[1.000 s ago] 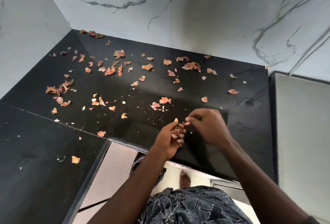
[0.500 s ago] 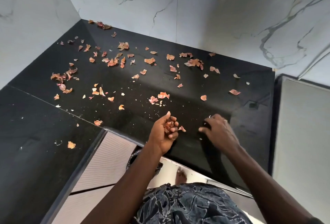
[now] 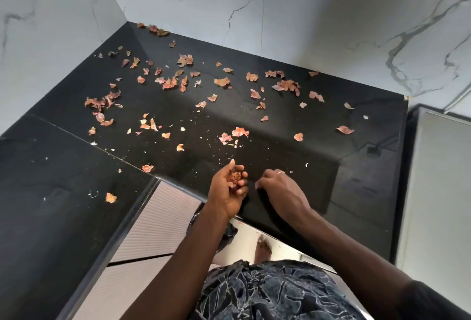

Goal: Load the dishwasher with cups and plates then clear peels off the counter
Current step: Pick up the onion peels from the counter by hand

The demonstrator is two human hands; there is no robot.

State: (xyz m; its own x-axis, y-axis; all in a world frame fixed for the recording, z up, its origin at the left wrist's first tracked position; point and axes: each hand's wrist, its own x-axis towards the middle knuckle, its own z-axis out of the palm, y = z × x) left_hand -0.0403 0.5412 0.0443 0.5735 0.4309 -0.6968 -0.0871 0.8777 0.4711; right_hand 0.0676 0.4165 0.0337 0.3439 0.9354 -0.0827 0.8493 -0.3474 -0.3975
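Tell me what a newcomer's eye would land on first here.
Thin reddish-orange peels lie scattered all over the glossy black stone counter, thickest toward the back wall. Near the front edge, the left hand cups a small heap of peels, while the right hand rests curled fingers on the counter beside it.

Onion peels (image 3: 221,81): dry, papery flakes, reddish-orange to pink, torn and curled, of mixed sizes. They lie loose across the black counter (image 3: 326,115), thickest toward the rear and the left corner and sparse near the front edge, with pale crumbs among them. A small bunch sits in the cupped left hand (image 3: 226,192).
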